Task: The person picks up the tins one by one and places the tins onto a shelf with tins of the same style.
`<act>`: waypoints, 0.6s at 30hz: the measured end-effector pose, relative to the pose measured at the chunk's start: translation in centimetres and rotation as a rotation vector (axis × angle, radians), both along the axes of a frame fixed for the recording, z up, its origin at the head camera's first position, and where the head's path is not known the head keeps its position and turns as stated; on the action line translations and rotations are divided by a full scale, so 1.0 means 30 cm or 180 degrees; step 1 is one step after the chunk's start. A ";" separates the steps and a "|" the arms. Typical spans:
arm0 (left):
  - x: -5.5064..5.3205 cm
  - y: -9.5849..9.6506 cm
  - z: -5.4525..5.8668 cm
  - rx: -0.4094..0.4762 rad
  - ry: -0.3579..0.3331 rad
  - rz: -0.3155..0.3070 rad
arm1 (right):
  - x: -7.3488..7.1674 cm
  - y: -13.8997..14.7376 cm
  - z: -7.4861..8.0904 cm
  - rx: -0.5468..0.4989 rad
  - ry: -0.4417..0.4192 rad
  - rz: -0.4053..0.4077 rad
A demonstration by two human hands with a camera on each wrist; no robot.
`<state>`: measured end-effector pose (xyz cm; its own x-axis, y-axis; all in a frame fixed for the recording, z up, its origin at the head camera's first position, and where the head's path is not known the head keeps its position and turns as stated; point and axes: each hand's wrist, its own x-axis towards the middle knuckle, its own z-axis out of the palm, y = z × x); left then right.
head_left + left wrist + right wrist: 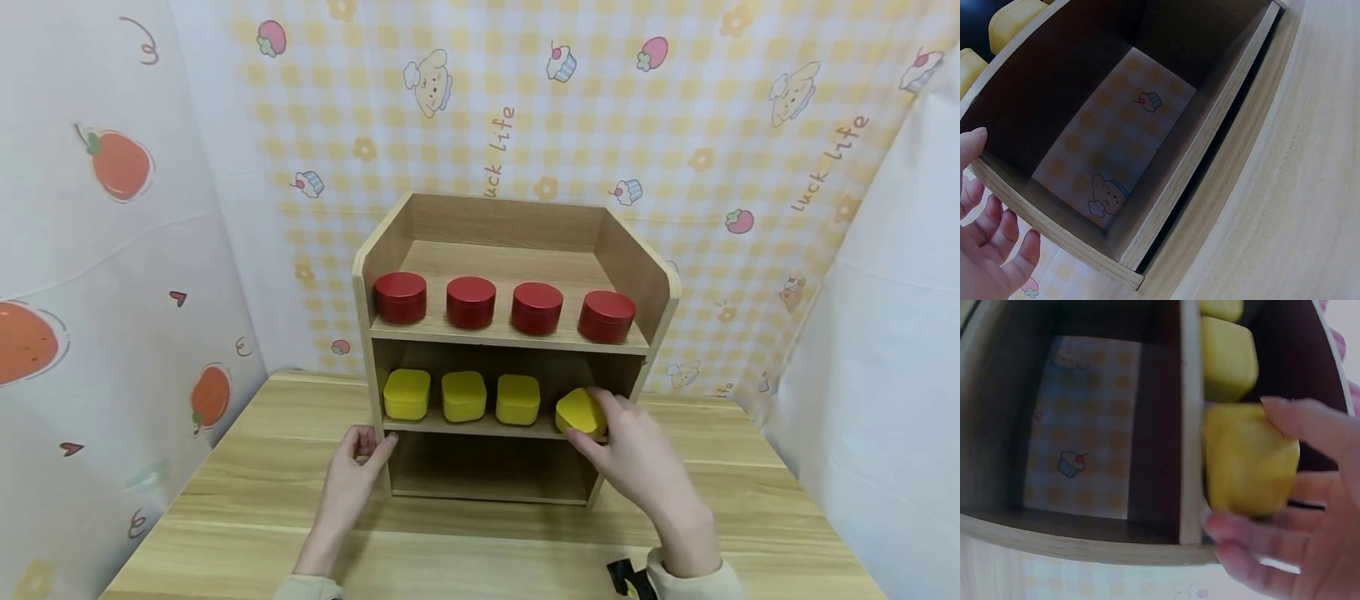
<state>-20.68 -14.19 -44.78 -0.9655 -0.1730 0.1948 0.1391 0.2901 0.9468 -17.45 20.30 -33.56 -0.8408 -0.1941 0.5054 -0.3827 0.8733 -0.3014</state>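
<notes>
My right hand (641, 454) holds a yellow square tin (580, 414) at the right end of the middle shelf. The tin looks tilted, and in the right wrist view thumb and fingers grip this yellow tin (1250, 459) from opposite sides. To its left stand three more yellow tins (517, 400) in a row. My left hand (352, 479) grips the left side panel of the wooden shelf unit (487, 498). The left wrist view has the thumb at the panel's front edge, with the other fingers of the left hand (994, 244) outside it.
Several round red tins (470, 302) line the front of the top shelf. The bottom compartment (487, 467) holds nothing visible. A wooden table (300, 417) bears the unit, with a patterned cloth (510, 125) behind. A small black object (630, 577) sits by the right sleeve.
</notes>
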 end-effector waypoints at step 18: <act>-0.019 -0.005 -0.029 0.0008 -0.0019 0.0024 | -0.020 -0.077 -0.046 0.0274 0.0517 -0.0989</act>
